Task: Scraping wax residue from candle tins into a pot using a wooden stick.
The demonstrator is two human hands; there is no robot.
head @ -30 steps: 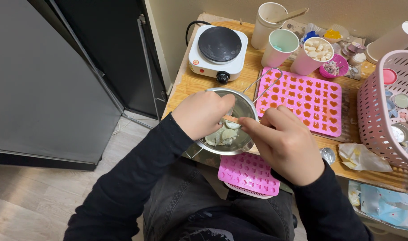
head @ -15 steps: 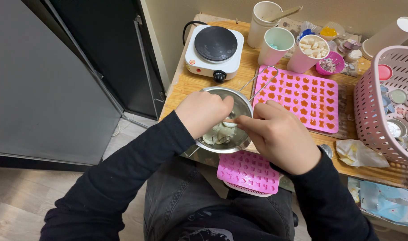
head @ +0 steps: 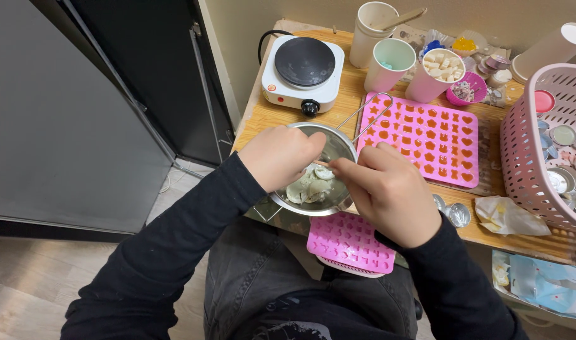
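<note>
the left hand (head: 280, 156) is curled into a loose fist over the near rim of the small steel pot (head: 316, 169), knuckles up; what it pinches is hidden under the fingers, so i cannot tell. just beside it, the right hand (head: 388, 192) has its fingertips drawn together over the pot's mouth, seemingly nipping one of the pale chunks, though the contact is hidden.

against the frames from a moment earlier, both hands sit in nearly the same place over the pot and the view has only shifted a little; the picking at the chunks looks ongoing, not finished.

the pot is thin polished metal with a wire handle running up to the right; it stands at the near edge of the wooden table (head: 281, 116). the waxy chunks (head: 310, 187) inside are off-white, irregular and dull. right of the pot lies a large pink mould (head: 426, 135), soft-looking, its small shaped cavities filled orange. a smaller pink mould (head: 349, 242) rests on the lap below.
</note>
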